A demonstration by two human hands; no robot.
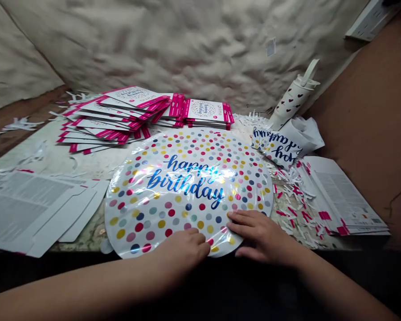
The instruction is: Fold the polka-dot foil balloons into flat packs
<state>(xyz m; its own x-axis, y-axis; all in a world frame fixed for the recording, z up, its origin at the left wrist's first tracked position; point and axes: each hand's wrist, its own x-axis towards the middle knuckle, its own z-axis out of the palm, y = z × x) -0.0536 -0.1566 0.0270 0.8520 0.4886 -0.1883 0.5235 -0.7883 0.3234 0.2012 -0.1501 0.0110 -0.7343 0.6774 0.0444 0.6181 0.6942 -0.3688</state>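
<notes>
A flat, round foil balloon [187,218] with coloured dots and blue "happy birthday" lettering lies face up on the table. My left hand [187,249] is closed at its near edge, fingers curled on the foil; the fingertips are partly hidden. To the right of that, my right hand [257,234] rests on the balloon's near right part, its fingers stretched out and the thumb apart near the rim. Glare covers some of the lettering. Another balloon, folded [274,145], lies at the back right, with its lettering upside down.
Stacked pink-and-white printed packets [113,116] stand at the back left, with a smaller packet pile [209,111] beside them. Flat card sleeves [30,209] lie left, more sleeves [344,196] right. Paper shreds [297,214] litter the right side. A heart-patterned tumbler [292,100] leans behind.
</notes>
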